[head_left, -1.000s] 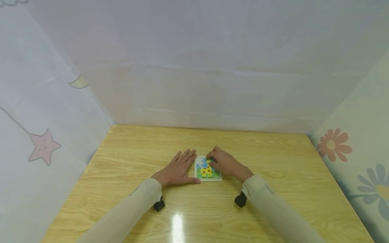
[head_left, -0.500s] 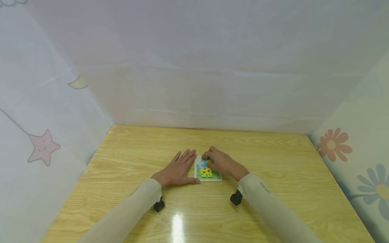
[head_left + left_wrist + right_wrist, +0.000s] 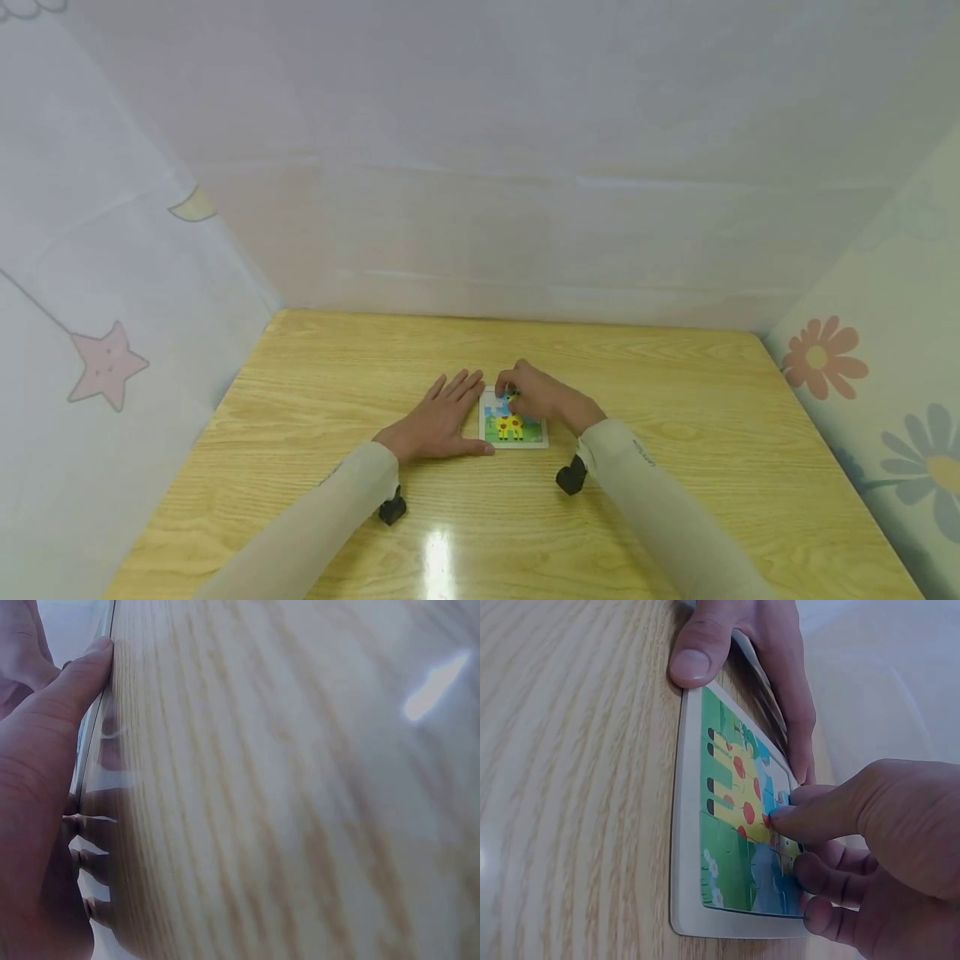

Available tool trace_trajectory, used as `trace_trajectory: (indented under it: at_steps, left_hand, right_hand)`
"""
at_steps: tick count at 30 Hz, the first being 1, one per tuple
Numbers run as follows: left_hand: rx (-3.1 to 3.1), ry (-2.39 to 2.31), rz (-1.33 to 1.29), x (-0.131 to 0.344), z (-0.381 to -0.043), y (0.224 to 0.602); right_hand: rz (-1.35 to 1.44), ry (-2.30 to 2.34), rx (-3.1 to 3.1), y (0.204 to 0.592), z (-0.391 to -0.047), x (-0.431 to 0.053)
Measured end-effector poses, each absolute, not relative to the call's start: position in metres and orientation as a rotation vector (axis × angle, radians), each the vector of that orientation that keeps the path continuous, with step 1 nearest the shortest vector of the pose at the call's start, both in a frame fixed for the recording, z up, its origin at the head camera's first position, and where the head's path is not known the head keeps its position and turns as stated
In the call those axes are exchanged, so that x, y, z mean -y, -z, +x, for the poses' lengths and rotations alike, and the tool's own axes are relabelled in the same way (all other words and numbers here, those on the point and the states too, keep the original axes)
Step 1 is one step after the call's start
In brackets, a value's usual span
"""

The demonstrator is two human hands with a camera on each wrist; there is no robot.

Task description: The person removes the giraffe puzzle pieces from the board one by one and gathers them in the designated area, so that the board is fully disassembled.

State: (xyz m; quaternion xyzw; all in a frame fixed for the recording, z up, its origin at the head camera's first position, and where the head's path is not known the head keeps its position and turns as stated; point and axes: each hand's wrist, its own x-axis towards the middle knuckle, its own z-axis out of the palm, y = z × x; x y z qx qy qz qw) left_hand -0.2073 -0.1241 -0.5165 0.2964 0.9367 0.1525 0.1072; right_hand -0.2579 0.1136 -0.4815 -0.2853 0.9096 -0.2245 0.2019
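Observation:
A giraffe jigsaw puzzle (image 3: 508,427) lies in a white-rimmed tray, its yellow, red-spotted body in front of green grass and blue sky. My left hand (image 3: 437,421) lies flat along the tray's left side, fingers spread, thumb at the near left corner. From the right, my right hand (image 3: 542,394) reaches over the upper part of the picture with bent fingers. In the right wrist view, the thumb and index finger of the right hand (image 3: 862,832) pinch at a pale blue puzzle piece (image 3: 783,798) near the far edge. The fingers partly hide the giraffe's head.
The tray rests on a wood-grain table (image 3: 675,383) with a bright glare spot near the front. White cloth walls stand behind and on both sides, printed with a pink star (image 3: 110,365) and flowers (image 3: 825,358). A black wrist device (image 3: 572,476) hangs under the right cuff.
My right hand has shifted a little left across the top of the puzzle, its forearm following. The left hand and the tray have stayed in place.

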Motion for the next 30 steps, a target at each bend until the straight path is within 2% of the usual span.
trace_trajectory:
  at_steps: [30]
  left_hand:
    - [-2.752,-0.413,0.860,0.125,-0.207,0.516]
  right_hand:
    - [-0.770,0.770,-2.629,0.495,-0.254,-0.127]
